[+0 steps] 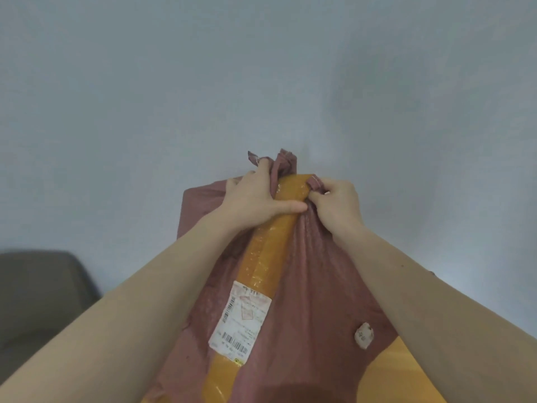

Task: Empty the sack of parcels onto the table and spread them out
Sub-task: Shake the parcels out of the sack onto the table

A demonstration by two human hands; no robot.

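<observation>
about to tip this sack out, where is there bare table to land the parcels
Little table shows: one bare yellow patch right of the sack, below the right forearm. The middle is crowded: the left hand and right hand grip the sack's gathered top, and tape with a label runs down it.

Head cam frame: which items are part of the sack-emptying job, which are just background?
Job:
- reddish sack, bunched top gripped by left hand and right hand
- yellow taped strip with label
- table

Background:
- dark chair
- grey wall
</observation>
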